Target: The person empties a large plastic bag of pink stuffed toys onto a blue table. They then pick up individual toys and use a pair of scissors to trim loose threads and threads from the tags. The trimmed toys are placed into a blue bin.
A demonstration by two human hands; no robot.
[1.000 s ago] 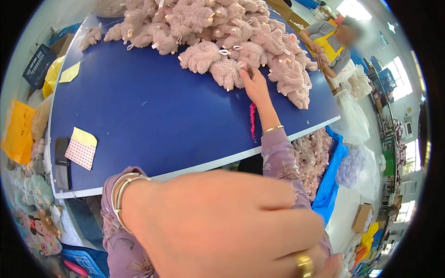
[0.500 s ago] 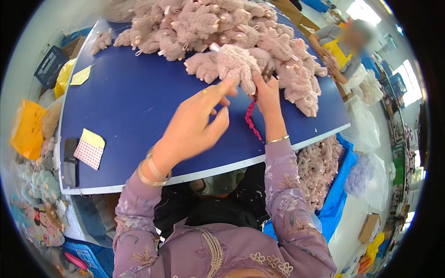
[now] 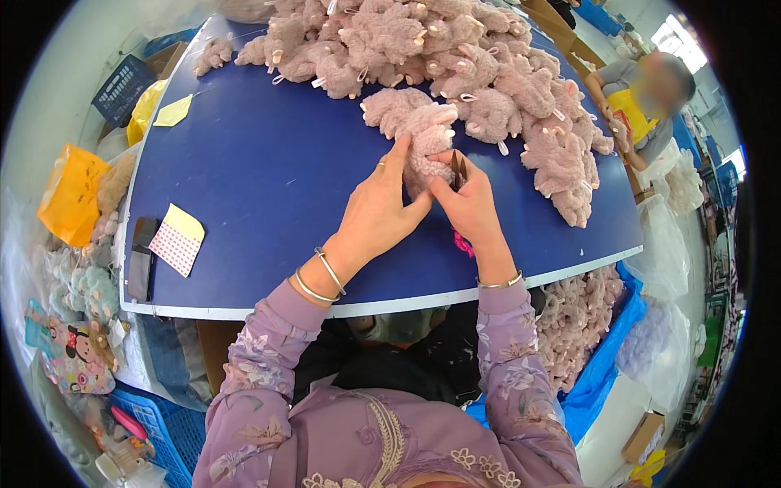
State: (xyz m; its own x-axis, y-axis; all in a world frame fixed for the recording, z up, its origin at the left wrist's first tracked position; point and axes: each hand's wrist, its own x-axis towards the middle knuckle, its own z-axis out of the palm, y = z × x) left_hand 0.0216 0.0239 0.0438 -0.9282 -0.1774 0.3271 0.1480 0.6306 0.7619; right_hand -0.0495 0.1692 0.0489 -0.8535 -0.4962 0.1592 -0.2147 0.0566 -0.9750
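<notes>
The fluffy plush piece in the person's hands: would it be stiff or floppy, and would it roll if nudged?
The plush piece is probably soft and floppy, given its fuzzy, rumpled surface. Being lumpy rather than round, it would likely flop instead of rolling. It may also be light, as the left hand seems only to pinch it.

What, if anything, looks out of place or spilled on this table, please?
Nothing appears spilled. One small pinkish-grey plush piece lies apart from the large heap of similar fluffy pieces, near the far-left corner of the flat blue table, so it looks slightly stray.
</notes>
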